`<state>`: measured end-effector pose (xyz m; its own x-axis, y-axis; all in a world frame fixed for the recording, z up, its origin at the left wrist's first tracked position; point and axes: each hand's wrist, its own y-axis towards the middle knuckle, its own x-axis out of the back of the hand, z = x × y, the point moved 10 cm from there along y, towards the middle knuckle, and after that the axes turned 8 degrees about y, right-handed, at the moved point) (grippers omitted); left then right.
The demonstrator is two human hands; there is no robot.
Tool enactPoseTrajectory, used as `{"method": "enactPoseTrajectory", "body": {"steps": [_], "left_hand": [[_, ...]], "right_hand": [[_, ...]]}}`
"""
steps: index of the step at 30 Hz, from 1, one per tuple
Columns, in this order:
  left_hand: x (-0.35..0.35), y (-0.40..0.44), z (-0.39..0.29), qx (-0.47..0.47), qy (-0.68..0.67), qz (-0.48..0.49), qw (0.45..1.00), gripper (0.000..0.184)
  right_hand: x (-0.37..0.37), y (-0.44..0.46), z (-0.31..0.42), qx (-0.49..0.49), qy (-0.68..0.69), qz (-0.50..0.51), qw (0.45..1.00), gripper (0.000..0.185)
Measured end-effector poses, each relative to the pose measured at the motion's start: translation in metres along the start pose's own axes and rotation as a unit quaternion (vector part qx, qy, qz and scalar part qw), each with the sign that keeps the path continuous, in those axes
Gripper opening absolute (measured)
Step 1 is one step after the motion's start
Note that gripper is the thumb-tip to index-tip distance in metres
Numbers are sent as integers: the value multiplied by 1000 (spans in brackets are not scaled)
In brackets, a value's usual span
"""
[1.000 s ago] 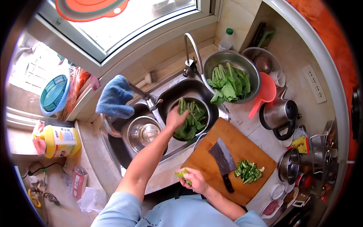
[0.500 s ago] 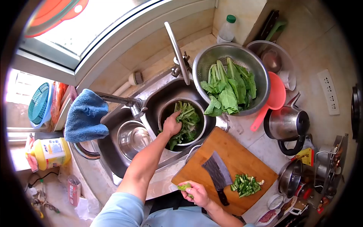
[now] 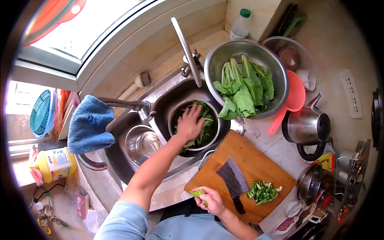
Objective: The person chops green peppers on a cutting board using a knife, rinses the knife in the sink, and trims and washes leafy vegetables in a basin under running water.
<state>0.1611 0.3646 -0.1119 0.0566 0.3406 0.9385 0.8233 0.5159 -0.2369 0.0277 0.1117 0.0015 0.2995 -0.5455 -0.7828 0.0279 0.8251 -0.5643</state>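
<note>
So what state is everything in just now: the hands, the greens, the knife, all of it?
Left hand: fingers spread, over the greens
Those greens: loose in a bowl, partly hidden
Right hand: closed on a green piece
Chopped greens: cut small, piled
Cleaver: lying flat
Colander leaves: large, unchopped
Blue towel: draped over a faucet
Bottle: upright, capped

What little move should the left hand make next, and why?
Perhaps close the left hand around some greens in the bowl beneath it: the hand is spread open over them and seems empty, while the right hand grips a green piece.
</note>
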Motion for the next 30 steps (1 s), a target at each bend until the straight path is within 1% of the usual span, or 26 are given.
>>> {"method": "enactPoseTrajectory", "body": {"steps": [1, 2, 5, 8, 9, 11, 12, 14, 15, 16, 17, 19, 20, 21, 22, 23, 24, 26, 27, 29, 30], "left_hand": [[-6, -7, -20, -24, 86, 20, 996, 83], [-21, -11, -25, -42, 131, 72, 988, 88], [-51, -3, -18, 3, 82, 154, 985, 88], [-74, 4, -7, -27, 146, 99, 984, 90], [-72, 0, -9, -35, 168, 76, 982, 90], [-63, -9, -11, -16, 144, 96, 985, 85], [-58, -4, -15, -17, 130, 106, 986, 82], [-14, -8, -18, -18, 113, 173, 978, 68], [-2, -6, -5, 6, 59, 159, 986, 55], [18, -6, 5, 48, -22, 160, 986, 47], [57, -8, 4, 92, -10, 144, 985, 41], [119, -6, -15, 10, 6, -13, 1000, 37], [128, -4, -23, -78, 38, -112, 990, 32], [87, 0, -7, -69, 49, 12, 996, 30], [48, 0, 9, -56, 58, 130, 988, 29], [25, -2, 18, -44, 68, 242, 967, 28], [61, -8, 8, 9, 72, 164, 984, 27], [134, -18, -21, 63, -5, 22, 998, 26], [166, -21, -32, 87, -46, -50, 994, 26], [229, -27, -66, 84, -165, -220, 958, 19], [249, -23, -86, 64, -205, -258, 942, 18]], "right_hand": [[-1, 1, -3, -5, -6, 4, 1000, 34], [-2, 3, -5, -9, -13, 9, 1000, 34], [-4, 5, -3, -8, -18, 20, 1000, 36], [-5, 10, 3, 3, -15, 30, 999, 38], [-8, 7, 5, 7, -17, 33, 999, 39], [-18, 3, 14, 27, 4, 45, 999, 40], [-20, 0, 16, 49, -7, 73, 996, 39], [-22, -7, 19, 48, -3, 107, 993, 33], [-20, -8, 17, 41, 4, 119, 992, 31], [-15, -10, 14, 35, 6, 119, 992, 30], [-12, -12, 10, 26, 8, 119, 993, 29], [-14, -13, 15, 19, 9, 124, 992, 26], [-18, -15, 18, 19, 12, 126, 992, 25], [-22, -19, 17, 15, 17, 128, 992, 25], [-26, -23, 19, 19, 7, 137, 990, 26], [-32, -23, 22, 28, -5, 148, 989, 27], [-36, -25, 24, 38, -11, 155, 987, 29], [-36, -30, 22, 35, -6, 160, 986, 33], [-35, -32, 23, 35, -6, 162, 986, 36], [-32, -37, 26, 34, -12, 166, 985, 35], [-32, -39, 26, 32, -14, 168, 985, 35]]}}
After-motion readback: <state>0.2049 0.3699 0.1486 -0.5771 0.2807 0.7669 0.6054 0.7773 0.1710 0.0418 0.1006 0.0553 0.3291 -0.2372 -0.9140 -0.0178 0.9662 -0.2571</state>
